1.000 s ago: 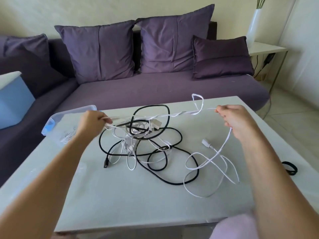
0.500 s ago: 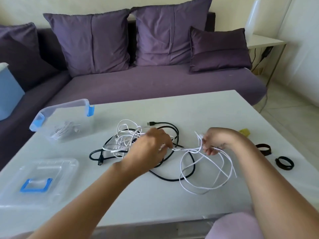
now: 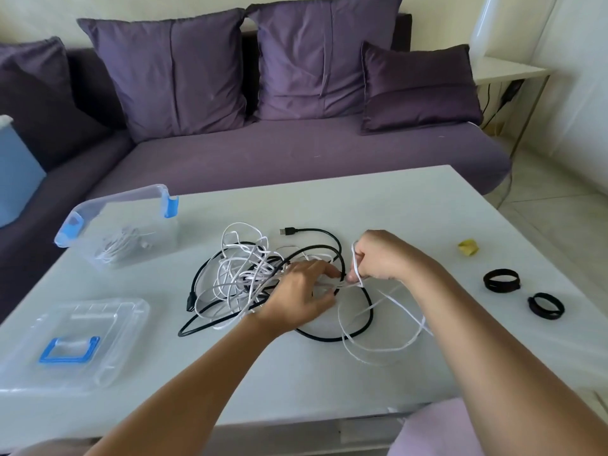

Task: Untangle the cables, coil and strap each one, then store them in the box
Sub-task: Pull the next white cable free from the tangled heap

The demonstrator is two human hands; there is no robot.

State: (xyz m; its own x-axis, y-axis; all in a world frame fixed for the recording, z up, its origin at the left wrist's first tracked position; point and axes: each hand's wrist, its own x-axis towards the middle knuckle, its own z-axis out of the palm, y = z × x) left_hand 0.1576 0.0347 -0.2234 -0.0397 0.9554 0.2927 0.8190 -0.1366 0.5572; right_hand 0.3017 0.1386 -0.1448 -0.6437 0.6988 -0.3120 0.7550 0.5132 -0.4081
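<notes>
Left hand [image 3: 304,291], right hand [image 3: 383,258] — knuckles-up, pinching white cable [image 3: 378,349].

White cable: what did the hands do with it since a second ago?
A second ago both hands held the white cable stretched wide in the air. Since then the left hand and right hand came down and close together. The right hand still pinches it; the left hand's grip is hidden now. The box and straps stayed put.
</notes>
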